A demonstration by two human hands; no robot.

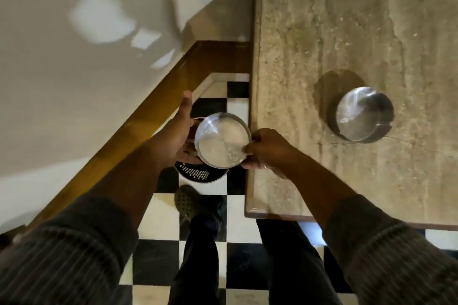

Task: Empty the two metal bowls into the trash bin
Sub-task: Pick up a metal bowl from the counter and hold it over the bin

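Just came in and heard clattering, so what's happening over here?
A person holds a metal bowl in both hands, the left hand and right hand, above a black perforated trash bin on the checkered floor. A second metal bowl sits on the stone table, untouched.

Both bowls shiny metal; table rough matt stone; floor glossy tile.

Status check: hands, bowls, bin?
Right hand pinching round metal bowl rim; left hand cupped beside it. Bowl over black perforated trash bin. Second metal bowl on stone table.
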